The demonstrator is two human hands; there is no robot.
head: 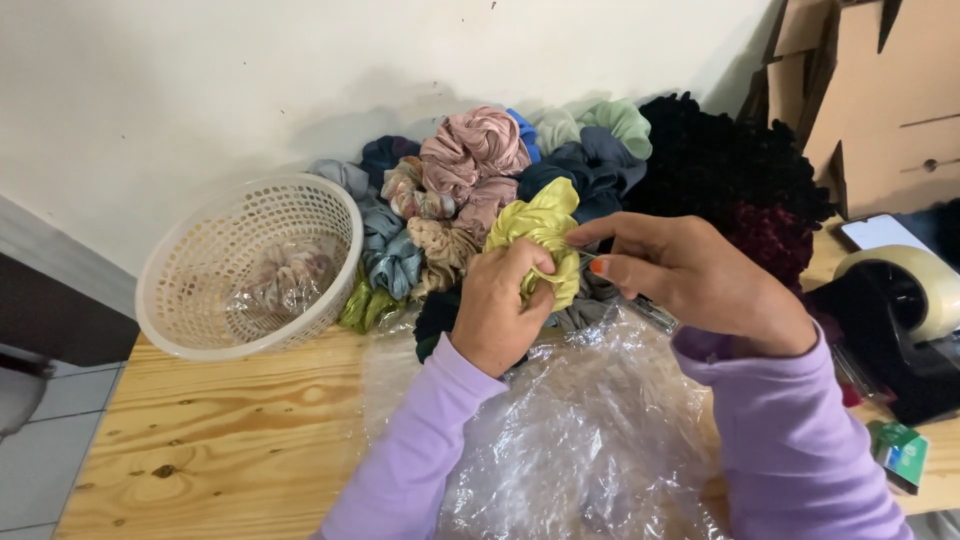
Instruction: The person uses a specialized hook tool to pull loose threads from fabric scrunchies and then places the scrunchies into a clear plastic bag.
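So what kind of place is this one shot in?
Probably a small home workshop or packing corner for handmade hair accessories: a heap of fabric scrunchies against the wall, clear plastic bags on a wooden table, and a tape dispenser beside cardboard boxes.

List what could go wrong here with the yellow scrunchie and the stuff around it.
1. The right hand seems to pinch a thin metal tool at the yellow scrunchie beside the left hand; a slip might prick a finger or snag fabric.
2. The clear plastic sheet under both forearms looks slippery and could slide off the wooden table.
3. The scrunchie pile could topple forward.
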